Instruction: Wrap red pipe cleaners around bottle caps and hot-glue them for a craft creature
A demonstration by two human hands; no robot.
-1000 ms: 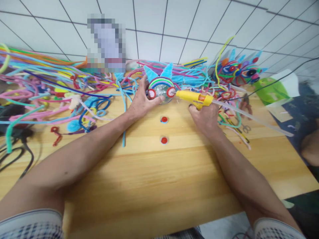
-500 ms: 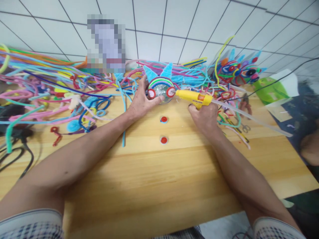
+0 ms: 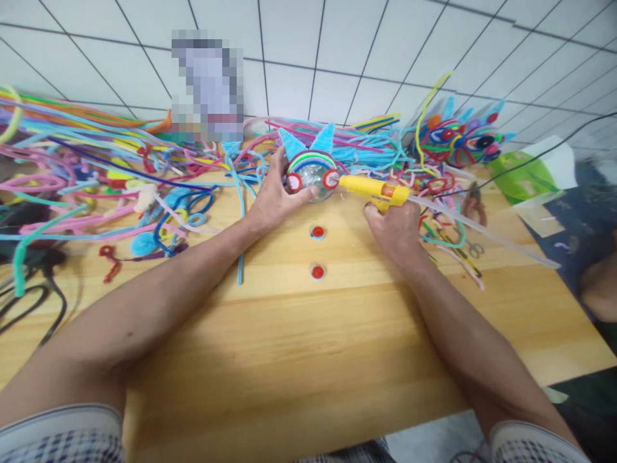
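Note:
My left hand (image 3: 272,196) grips a round pipe-cleaner craft (image 3: 312,172) with blue ears, rainbow rings and two red-and-white coils on its front. Fingers curl round its left side, the thumb under the left coil. My right hand (image 3: 393,226) is closed round the handle of a yellow glue gun (image 3: 373,190). Its nozzle touches the craft's right red coil. A clear glue stick (image 3: 486,233) juts out behind the gun to the right. Two small red coils (image 3: 317,232) (image 3: 317,272) lie on the wooden table (image 3: 308,347) between my forearms.
Heaps of coloured pipe cleaners (image 3: 96,173) cover the table's left and back. A finished colourful craft (image 3: 457,138) stands at the back right, next to a green bag (image 3: 523,173). Pliers (image 3: 475,199) and black cables (image 3: 29,302) lie at the sides. Another person's arm (image 3: 600,289) shows at the right edge.
Almost nothing has changed. The glue gun and my right hand have shifted very slightly left, the nozzle staying at the craft's right coil.

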